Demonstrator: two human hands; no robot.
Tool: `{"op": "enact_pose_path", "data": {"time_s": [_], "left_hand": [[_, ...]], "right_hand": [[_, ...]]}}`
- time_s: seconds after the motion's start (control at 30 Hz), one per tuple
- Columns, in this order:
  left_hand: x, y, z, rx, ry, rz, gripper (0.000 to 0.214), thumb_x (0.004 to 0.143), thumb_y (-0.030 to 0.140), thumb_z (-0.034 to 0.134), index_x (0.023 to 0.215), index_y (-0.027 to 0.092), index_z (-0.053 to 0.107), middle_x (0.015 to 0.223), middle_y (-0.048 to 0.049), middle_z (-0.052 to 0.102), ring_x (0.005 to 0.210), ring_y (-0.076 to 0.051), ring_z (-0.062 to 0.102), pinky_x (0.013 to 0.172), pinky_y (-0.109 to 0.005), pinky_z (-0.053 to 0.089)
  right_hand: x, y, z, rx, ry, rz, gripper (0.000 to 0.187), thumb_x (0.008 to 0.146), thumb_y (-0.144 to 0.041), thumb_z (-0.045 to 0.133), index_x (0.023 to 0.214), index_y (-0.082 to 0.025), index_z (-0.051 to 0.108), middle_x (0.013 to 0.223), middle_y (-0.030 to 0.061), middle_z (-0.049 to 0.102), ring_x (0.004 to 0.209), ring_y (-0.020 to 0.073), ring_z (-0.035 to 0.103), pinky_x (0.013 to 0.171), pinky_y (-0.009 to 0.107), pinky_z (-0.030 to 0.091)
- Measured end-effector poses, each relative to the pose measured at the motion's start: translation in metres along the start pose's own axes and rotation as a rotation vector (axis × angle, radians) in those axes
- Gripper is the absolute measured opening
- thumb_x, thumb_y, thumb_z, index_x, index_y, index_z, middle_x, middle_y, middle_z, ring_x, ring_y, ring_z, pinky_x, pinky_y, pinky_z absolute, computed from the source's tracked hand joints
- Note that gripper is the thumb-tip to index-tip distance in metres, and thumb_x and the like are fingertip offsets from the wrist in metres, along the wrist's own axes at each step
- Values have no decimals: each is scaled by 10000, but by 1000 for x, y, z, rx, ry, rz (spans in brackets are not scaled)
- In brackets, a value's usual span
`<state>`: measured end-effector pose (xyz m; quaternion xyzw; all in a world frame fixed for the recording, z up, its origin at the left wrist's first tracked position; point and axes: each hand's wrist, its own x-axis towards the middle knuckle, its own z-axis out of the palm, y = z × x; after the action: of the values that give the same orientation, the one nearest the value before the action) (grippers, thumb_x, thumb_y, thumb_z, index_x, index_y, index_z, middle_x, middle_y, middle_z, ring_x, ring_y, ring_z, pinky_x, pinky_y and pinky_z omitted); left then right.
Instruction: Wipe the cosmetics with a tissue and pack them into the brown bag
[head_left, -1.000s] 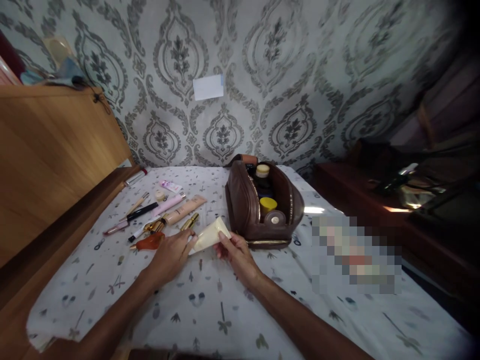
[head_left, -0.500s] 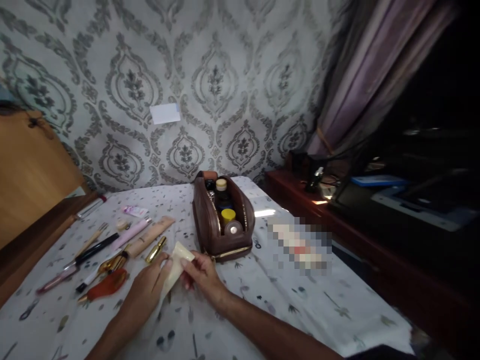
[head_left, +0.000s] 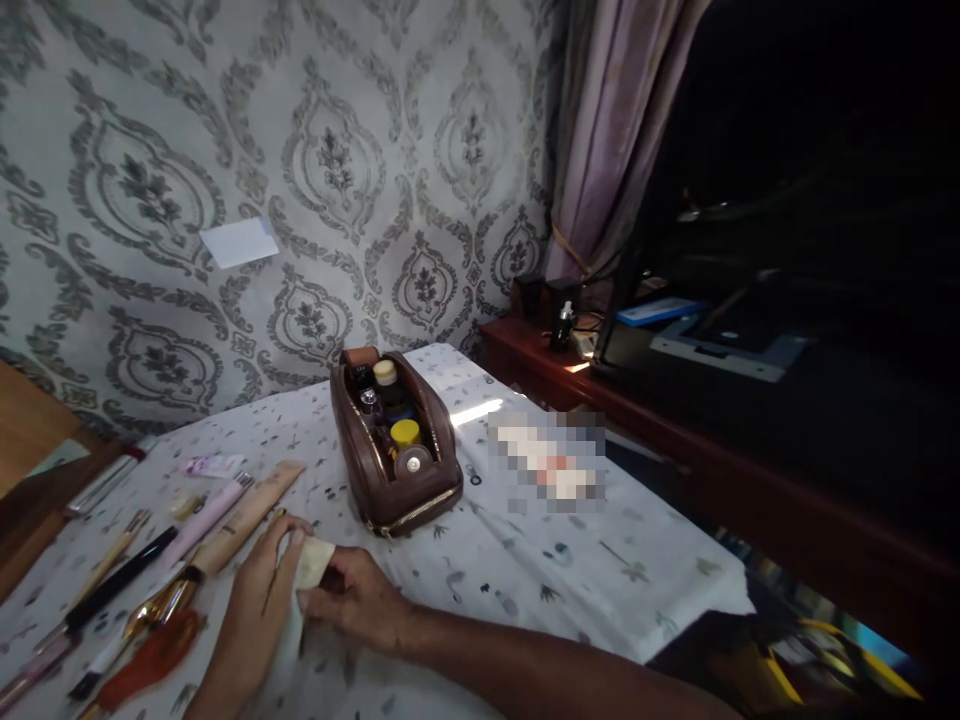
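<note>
A pale yellow, thin, flat piece (head_left: 315, 562), perhaps folded paper or a wipe, is pinched between my hands. My left hand (head_left: 259, 590) has closed on its left side, and my right hand (head_left: 364, 597) grips its right edge between thumb and fingers. Its lower part is partly hidden by the fingers. Just beyond stands an unzipped brown leather toiletry bag (head_left: 356, 475). Inside it are a yellow-lidded container (head_left: 406, 434), a dark bottle with a cream cap (head_left: 385, 373) and other small bottles.
To the left lie a beige tube (head_left: 255, 510), a lilac tube (head_left: 206, 518), a black-handled brush (head_left: 124, 575), a gold-capped item (head_left: 161, 605) and an orange-red item (head_left: 154, 655). A pixelated item (head_left: 547, 462) lies right of the bag. A dark red cabinet (head_left: 712, 465) adjoins the table.
The view has swung to the right, so the bag and table items appear farther left. Both hands keep hold of the pale yellow piece; less of it shows now.
</note>
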<state>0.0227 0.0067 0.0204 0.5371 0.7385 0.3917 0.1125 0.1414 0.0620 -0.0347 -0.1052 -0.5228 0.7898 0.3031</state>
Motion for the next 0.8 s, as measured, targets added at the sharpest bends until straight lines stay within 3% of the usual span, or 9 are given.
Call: {"op": "enact_pose_path", "data": {"time_s": [0.07, 0.17, 0.33, 0.43, 0.53, 0.67, 0.8], "left_hand": [[3, 4, 3, 17, 4, 20, 450, 856, 642, 377, 833, 246, 589, 856, -73, 693, 847, -271, 650, 747, -381, 541], [5, 10, 0, 1, 5, -20, 476, 851, 650, 372, 872, 232, 599, 891, -77, 690, 870, -269, 644, 767, -380, 536], [3, 11, -10, -99, 75, -100, 501, 869, 613, 386, 1028, 201, 621, 1125, -106, 687, 1140, -283, 601, 1049, -435, 443], [-4, 5, -5, -129, 59, -138, 478, 873, 572, 419, 1086, 203, 636, 1162, -107, 692, 1210, -284, 577, 1094, -435, 412], [-11, -1, 0, -152, 46, -141, 509, 868, 582, 443, 1119, 184, 638, 1172, -117, 691, 1207, -290, 581, 1090, -431, 418], [-13, -5, -3, -219, 72, -221, 612, 853, 683, 440, 1062, 156, 672, 978, -115, 733, 979, -287, 673, 912, -406, 534], [-16, -11, -6, -412, -109, -424, 744, 860, 760, 344, 1121, 143, 668, 707, -73, 713, 588, -234, 658, 592, -365, 551]], "right_hand": [[0, 0, 0, -13, 22, -9, 486, 601, -577, 820, 786, -169, 631, 723, -34, 536, 678, 121, 467, 656, 248, 406], [-1, -1, -1, -26, 34, -24, 464, 630, -556, 809, 810, -162, 644, 736, -27, 539, 691, 124, 472, 660, 248, 414], [-1, -5, -1, -25, 80, -79, 468, 658, -536, 804, 911, -162, 679, 788, -4, 585, 723, 138, 512, 667, 255, 452], [0, -5, -1, -30, 135, -104, 459, 682, -549, 787, 925, -174, 683, 750, -8, 595, 667, 128, 516, 599, 242, 456], [1, -5, -1, -17, 142, -43, 484, 663, -542, 806, 943, -172, 667, 689, -24, 589, 568, 106, 506, 508, 226, 440], [2, -15, -2, 103, 34, 53, 504, 635, -493, 843, 957, -166, 635, 740, -21, 610, 562, 93, 549, 482, 210, 454], [1, -29, -6, 138, -82, 142, 516, 651, -442, 848, 1037, -172, 637, 735, -37, 585, 547, 81, 563, 444, 182, 392]]}}
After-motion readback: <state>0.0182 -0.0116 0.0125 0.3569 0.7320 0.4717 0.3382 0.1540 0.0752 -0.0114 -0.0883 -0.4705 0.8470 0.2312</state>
